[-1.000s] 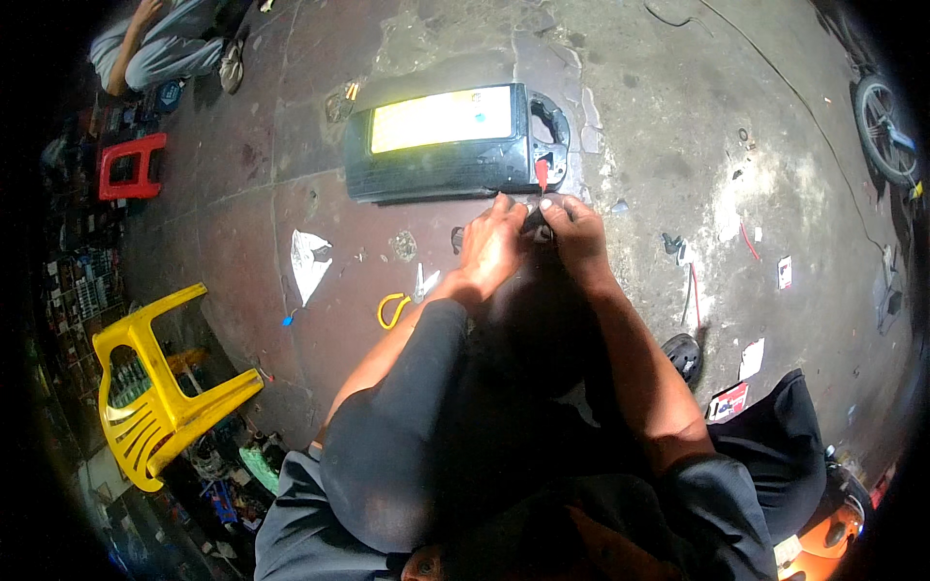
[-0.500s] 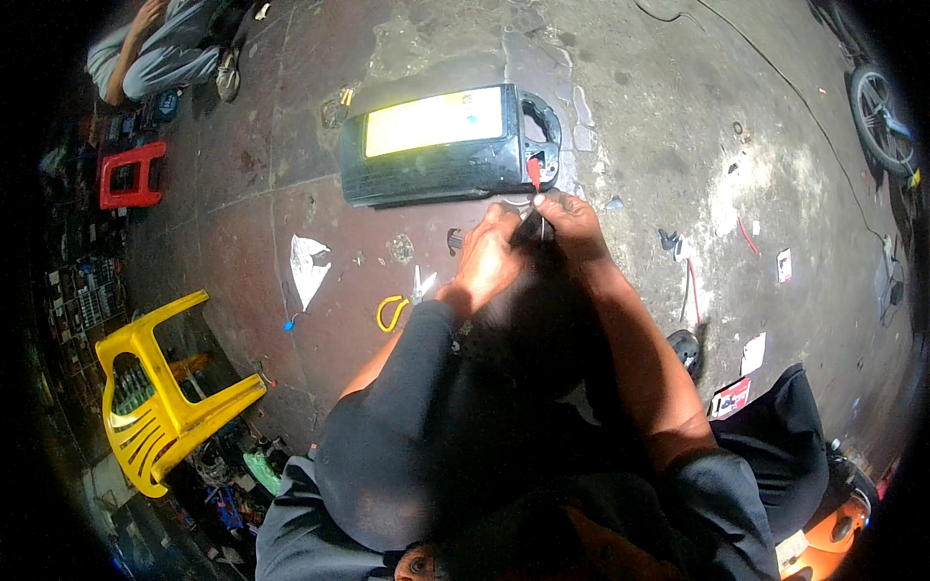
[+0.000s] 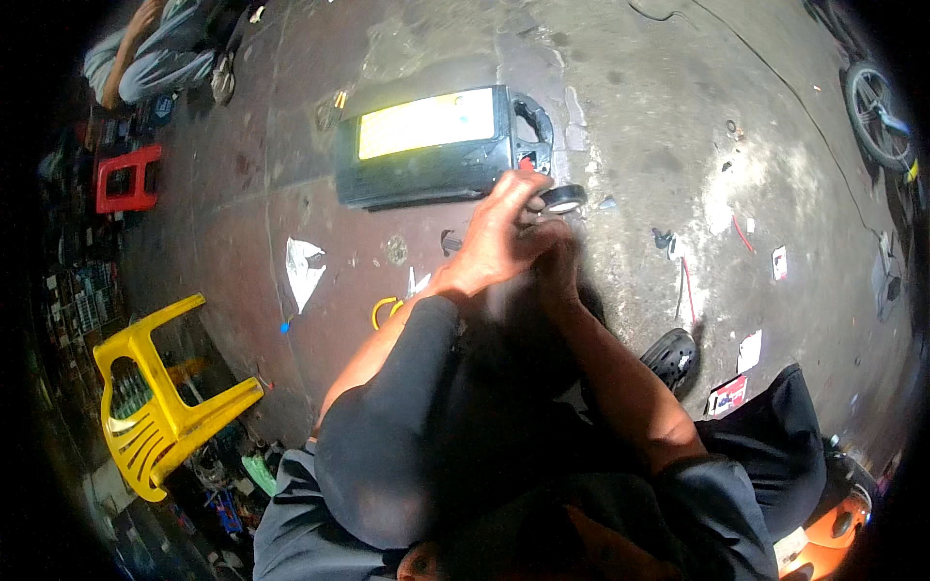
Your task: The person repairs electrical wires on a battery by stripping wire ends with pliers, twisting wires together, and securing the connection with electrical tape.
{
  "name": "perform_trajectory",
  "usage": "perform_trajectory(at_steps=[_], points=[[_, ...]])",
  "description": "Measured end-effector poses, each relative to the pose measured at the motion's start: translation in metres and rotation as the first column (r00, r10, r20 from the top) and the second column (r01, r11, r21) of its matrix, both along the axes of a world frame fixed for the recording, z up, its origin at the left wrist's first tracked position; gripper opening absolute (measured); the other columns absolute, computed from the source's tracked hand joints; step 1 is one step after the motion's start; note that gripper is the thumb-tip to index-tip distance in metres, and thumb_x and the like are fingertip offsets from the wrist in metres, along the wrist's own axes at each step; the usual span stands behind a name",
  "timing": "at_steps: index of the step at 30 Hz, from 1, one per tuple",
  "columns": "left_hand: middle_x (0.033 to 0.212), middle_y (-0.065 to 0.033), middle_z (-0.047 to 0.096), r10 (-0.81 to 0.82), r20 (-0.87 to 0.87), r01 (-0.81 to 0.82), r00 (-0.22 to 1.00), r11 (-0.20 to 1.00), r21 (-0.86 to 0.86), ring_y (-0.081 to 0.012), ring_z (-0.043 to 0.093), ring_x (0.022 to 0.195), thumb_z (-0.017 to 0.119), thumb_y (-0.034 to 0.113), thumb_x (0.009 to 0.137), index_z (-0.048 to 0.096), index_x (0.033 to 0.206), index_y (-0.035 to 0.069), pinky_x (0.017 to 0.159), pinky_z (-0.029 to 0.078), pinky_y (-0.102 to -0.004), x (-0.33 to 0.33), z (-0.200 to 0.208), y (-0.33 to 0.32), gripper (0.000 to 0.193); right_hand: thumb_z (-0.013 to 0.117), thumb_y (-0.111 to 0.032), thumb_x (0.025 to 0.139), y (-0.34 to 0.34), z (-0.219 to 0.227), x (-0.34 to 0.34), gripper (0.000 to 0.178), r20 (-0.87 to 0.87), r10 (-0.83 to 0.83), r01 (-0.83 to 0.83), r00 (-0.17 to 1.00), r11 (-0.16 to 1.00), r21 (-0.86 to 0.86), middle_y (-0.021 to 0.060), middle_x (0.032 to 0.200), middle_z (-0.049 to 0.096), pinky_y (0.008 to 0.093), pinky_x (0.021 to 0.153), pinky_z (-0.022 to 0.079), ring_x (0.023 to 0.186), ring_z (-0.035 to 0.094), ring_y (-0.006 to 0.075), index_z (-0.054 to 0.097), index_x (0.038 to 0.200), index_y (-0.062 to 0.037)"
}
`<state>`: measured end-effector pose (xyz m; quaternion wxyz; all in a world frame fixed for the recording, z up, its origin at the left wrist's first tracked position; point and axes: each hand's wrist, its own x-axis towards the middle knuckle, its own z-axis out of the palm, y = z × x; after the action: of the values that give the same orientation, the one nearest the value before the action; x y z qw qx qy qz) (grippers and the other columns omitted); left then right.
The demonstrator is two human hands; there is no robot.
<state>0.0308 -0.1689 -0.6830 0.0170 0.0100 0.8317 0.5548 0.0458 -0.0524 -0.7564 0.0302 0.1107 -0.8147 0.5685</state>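
A long dark case (image 3: 426,174) with a bright yellow label and a looped handle (image 3: 544,121) at its right end lies on the floor before me. By the handle a small red part (image 3: 526,165) shows, mostly covered by fingers. My left hand (image 3: 499,232) is closed at the case's near right corner, its fingertips on a roll of black tape (image 3: 564,199). Just below, and against it, my right hand (image 3: 556,257) is closed too; its fingers are partly hidden, and what they hold cannot be made out.
Scissors with yellow handles (image 3: 387,308) and a white scrap (image 3: 303,271) lie left of my arms. A yellow plastic stool (image 3: 165,397) lies tipped at left, a red stool (image 3: 128,179) beyond. Wire bits (image 3: 689,290) and a black clog (image 3: 670,358) are at right. Another person (image 3: 155,63) sits far left.
My left hand has moved up and right, across the red part. The tape roll now shows right of its fingers. My right hand has dropped lower, its fingers now beneath the left hand.
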Motion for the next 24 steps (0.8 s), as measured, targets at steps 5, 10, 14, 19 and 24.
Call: perform_trajectory(at_steps=[5,10,14,19,24], points=[[0.095,-0.0108,0.064,0.237,0.464,-0.315,0.854,0.944,0.096,-0.0180,0.061,0.088,0.056,0.012,0.091,0.061,0.114,0.000,0.082,0.049,-0.0320,0.017,-0.029,-0.027,0.026,0.051,-0.035,0.096,-0.007,0.008,-0.005,0.038,0.581,0.036,0.121,0.813,0.966,-0.229,0.0007,0.065,0.054,0.0299,0.058,0.039,0.060,0.048,0.0127,0.062,0.075,-0.0050],[0.113,-0.0172,0.061,0.101,0.274,-0.091,0.956,0.995,-0.050,-0.0263,0.061,0.102,0.058,0.012,0.086,0.058,0.122,0.002,0.091,0.046,-0.0357,0.023,-0.046,-0.029,0.037,0.043,-0.023,0.100,0.001,0.007,-0.014,0.030,0.852,0.245,0.379,0.463,0.814,-0.441,0.0061,0.074,0.063,0.0339,0.058,0.048,0.069,0.063,0.0173,0.063,0.091,-0.0028],[0.114,-0.0177,0.057,0.086,0.222,-0.038,0.971,0.977,-0.209,-0.0341,0.059,0.106,0.063,0.013,0.082,0.059,0.121,0.006,0.091,0.047,-0.0402,0.022,-0.048,-0.031,0.040,0.047,-0.043,0.097,0.010,0.009,-0.018,0.039,0.607,0.432,0.038,0.667,0.794,-0.607,0.0036,0.080,0.061,0.0284,0.065,0.042,0.070,0.054,0.0139,0.066,0.095,-0.0092],[0.110,-0.0179,0.057,0.053,0.230,0.060,0.972,0.888,-0.456,-0.0412,0.058,0.104,0.068,0.016,0.080,0.060,0.113,0.008,0.084,0.049,-0.0473,0.018,-0.030,-0.019,0.035,0.056,-0.032,0.094,0.011,-0.041,-0.020,0.032,0.619,-0.075,0.106,0.782,0.994,-0.014,0.0064,0.087,0.064,0.0327,0.076,0.047,0.082,0.059,0.0206,0.065,0.103,-0.0021],[0.108,-0.0173,0.056,-0.003,0.236,0.151,0.972,0.779,-0.608,-0.0408,0.059,0.102,0.069,0.015,0.079,0.060,0.108,0.007,0.080,0.050,-0.0515,0.015,-0.009,-0.014,0.031,0.056,-0.024,0.094,0.008,-0.018,-0.025,0.028,0.098,0.013,-0.012,0.995,1.000,-0.012,0.0141,0.092,0.065,0.0371,0.083,0.047,0.089,0.062,0.0270,0.065,0.101,0.0020]])
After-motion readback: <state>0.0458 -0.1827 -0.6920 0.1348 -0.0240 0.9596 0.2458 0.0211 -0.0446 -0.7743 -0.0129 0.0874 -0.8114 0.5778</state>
